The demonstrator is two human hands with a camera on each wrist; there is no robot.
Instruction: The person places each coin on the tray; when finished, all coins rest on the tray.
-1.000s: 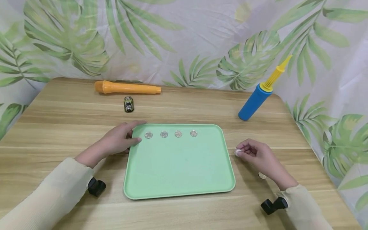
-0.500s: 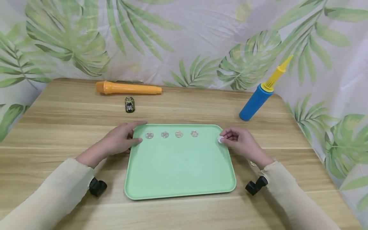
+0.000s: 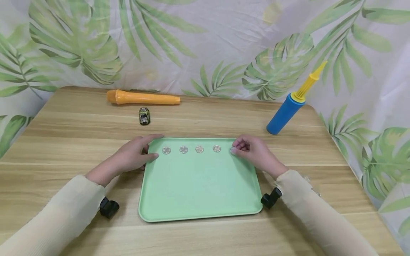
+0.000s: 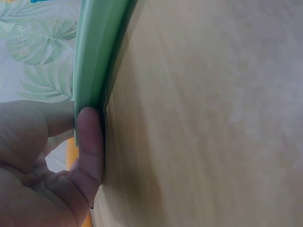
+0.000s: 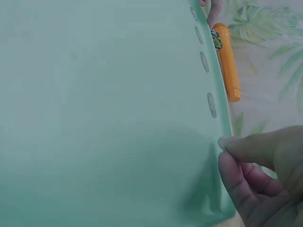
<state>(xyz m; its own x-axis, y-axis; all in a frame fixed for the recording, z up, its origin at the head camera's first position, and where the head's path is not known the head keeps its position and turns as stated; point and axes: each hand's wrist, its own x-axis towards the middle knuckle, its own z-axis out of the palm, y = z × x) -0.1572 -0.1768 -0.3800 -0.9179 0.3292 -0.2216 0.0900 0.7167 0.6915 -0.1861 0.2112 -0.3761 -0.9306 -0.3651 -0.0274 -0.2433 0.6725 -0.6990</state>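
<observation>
A light green tray (image 3: 200, 185) lies on the wooden table. Along its far side several silver coins (image 3: 199, 149) sit in a row, spaced apart. My right hand (image 3: 256, 153) pinches another coin (image 3: 233, 151) between thumb and fingers at the right end of that row, just over or on the tray floor. In the right wrist view the thumb and index finger meet by the rim, and the coin is mostly hidden there. My left hand (image 3: 132, 154) grips the tray's far left corner, thumb over the rim and fingers along the outside, as the left wrist view shows.
Behind the tray lie an orange toy microphone (image 3: 144, 97) and a small toy car (image 3: 144, 116). A blue and yellow hand pump (image 3: 286, 113) stands at the back right. Coins (image 3: 316, 192) on the table are partly hidden by the right sleeve.
My right hand has carried a coin leftward from beside the tray, across its right rim, to the end of the coin row. The left hand holds its place on the tray.
</observation>
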